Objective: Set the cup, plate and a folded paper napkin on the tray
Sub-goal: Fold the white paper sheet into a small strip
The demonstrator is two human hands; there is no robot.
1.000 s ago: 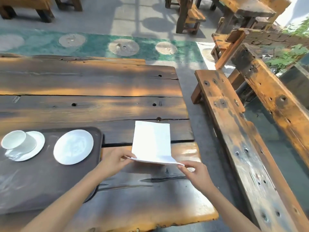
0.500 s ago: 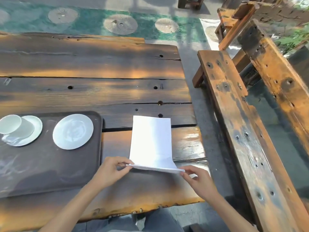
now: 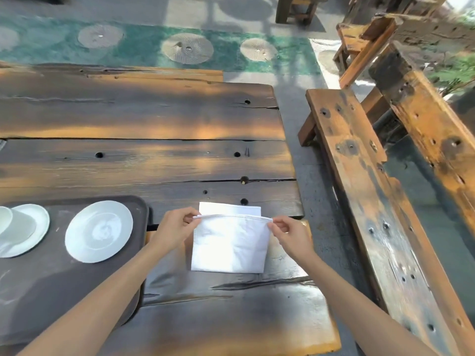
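A white paper napkin (image 3: 229, 246) lies on the wooden table (image 3: 154, 119), just right of the tray. Its near half is folded over towards the far edge. My left hand (image 3: 174, 228) pinches the folded flap's left corner and my right hand (image 3: 289, 233) pinches its right corner. On the dark brown tray (image 3: 64, 291) at the left sit a white plate (image 3: 99, 231) and, at the frame's left edge, a white cup (image 3: 5, 223) on a saucer (image 3: 30, 233).
A long wooden bench (image 3: 380, 214) runs along the table's right side, with a gap of grey floor between. More wooden benches stand at the back right. The table's near edge is close to my body.
Both hands lifted the napkin's near edge and carried it away from me over the far half, so the napkin now lies nearly folded in two. The camera view shifted slightly.
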